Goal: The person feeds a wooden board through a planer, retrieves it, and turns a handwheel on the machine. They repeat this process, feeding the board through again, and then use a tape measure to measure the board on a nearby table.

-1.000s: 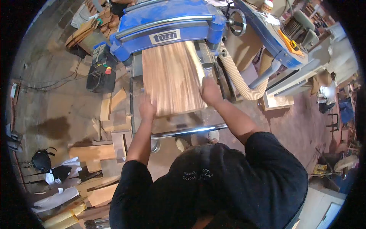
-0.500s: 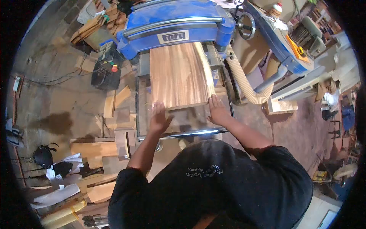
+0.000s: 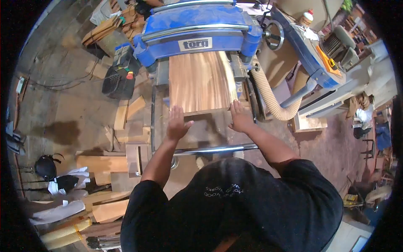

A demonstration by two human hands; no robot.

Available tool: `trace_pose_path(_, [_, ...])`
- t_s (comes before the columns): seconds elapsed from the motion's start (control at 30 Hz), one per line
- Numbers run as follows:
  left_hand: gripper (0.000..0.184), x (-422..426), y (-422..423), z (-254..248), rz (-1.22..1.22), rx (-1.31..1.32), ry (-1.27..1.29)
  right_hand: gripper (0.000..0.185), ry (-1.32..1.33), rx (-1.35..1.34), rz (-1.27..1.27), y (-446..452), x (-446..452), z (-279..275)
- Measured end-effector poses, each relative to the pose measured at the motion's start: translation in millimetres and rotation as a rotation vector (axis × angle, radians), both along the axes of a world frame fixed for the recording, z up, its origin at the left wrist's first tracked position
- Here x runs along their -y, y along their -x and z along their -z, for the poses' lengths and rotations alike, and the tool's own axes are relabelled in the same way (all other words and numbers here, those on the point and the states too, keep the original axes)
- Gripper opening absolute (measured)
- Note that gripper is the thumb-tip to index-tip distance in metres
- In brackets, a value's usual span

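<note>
A wide wooden slab (image 3: 199, 82) with streaked grain and a pale right edge lies flat, its far end hidden under the blue machine (image 3: 197, 31) marked "torq". At the slab's near left corner my left hand (image 3: 178, 124) rests with straight fingers and the thumb spread. My right hand (image 3: 241, 117) touches the near right corner, its fingers extended and the thumb apart. Neither hand is wrapped around anything. Below the slab's near edge runs a shiny metal roller (image 3: 216, 149).
A ribbed hose (image 3: 270, 94) curves down right of the machine, beside a handwheel (image 3: 273, 35). A black box with a red button (image 3: 129, 75) stands at the left. Wood boards (image 3: 100, 163) lie on the left floor. Part of another person's arm (image 3: 154, 3) shows behind the machine.
The slab has moved farther under the machine. My hands have shifted from gripping its sides to lying open at its near corners, and have followed it forward. The view has shifted slightly.
</note>
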State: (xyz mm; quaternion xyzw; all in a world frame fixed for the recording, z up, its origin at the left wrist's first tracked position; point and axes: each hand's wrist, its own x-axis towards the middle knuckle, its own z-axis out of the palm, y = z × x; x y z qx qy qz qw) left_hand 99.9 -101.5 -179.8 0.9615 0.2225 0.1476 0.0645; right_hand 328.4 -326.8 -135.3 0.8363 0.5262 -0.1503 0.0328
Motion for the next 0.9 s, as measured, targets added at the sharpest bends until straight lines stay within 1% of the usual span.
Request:
trace_pose_path(0.13, [0.086,-8.7,-7.1,-0.2,0.048,0.022,0.051,0.096,-0.034,-0.006,0.02,-4.1,-5.6,1.1])
trace_pose_path(0.2, [0.087,-11.2,-9.4,-3.3,0.008,-0.027,0.105,0.095,-0.018,0.006,0.027,-6.2,-10.1,1.3])
trace_pose_path(0.4, [0.089,-17.8,-22.6,-17.7,-0.039,-0.139,0.155,0.094,-0.019,0.063,0.052,-15.3,-22.8,10.4])
trace_pose_path(0.5, [0.091,-23.9,-26.0,-23.2,-0.006,-0.159,0.189,0.092,-0.074,0.006,0.106,-18.3,-25.3,10.3])
trace_pose_path(0.6, [0.091,-32.3,-28.0,-26.5,0.025,-0.152,0.21,0.089,-0.091,0.034,0.126,-13.1,-26.2,11.8])
trace_pose_path(0.73, [0.089,-48.8,-38.0,-28.2,0.026,-0.19,0.185,0.086,-0.141,0.02,0.125,-11.8,-34.0,13.6])
trace_pose_path(0.8, [0.09,-51.0,-35.2,-17.4,0.07,-0.162,0.176,0.085,-0.143,-0.012,0.147,-1.4,-27.8,24.8])
trace_pose_path(0.83, [0.09,-53.2,-36.6,-15.2,0.071,-0.173,0.177,0.085,-0.206,-0.002,0.114,1.3,-24.4,36.4])
trace_pose_path(0.87, [0.09,-51.7,-37.6,-19.1,0.072,-0.162,0.176,0.085,-0.207,0.009,0.113,5.6,-22.0,33.3])
trace_pose_path(0.9, [0.09,-48.3,-36.4,-23.7,0.058,-0.205,0.185,0.086,-0.168,-0.02,0.103,13.4,-18.8,30.7])
